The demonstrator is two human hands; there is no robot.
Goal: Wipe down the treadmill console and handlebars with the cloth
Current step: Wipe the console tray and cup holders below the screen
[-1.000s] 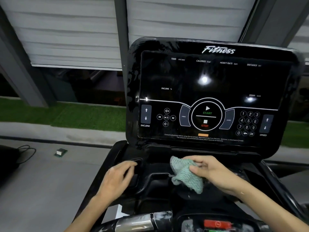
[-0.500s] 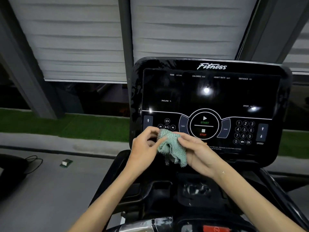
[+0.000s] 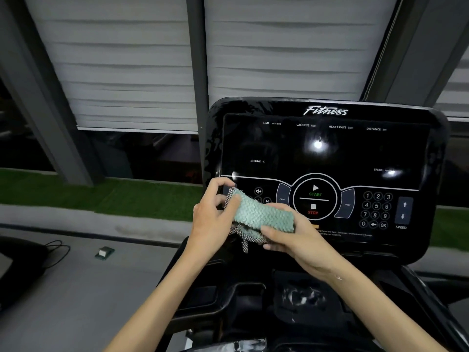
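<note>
Backdrop: grey slatted blinds over dark glass, strip of green turf outside.
Cloth: mint green cloth, bunched up, held in the air just in front of the lower left of the console, checkered edge dangling.
Hands: left hand pinches the left end, right hand has fingers curled round the right end, looks like a refold to me.
Console: glossy black, screen dark, smeary marks on the bezel.
Risk 1: START button sits just beside the cloth, so a firm swipe there could wake the belt.
Risk 2: that loose edge may drag streaks around instead of lifting them.
</note>
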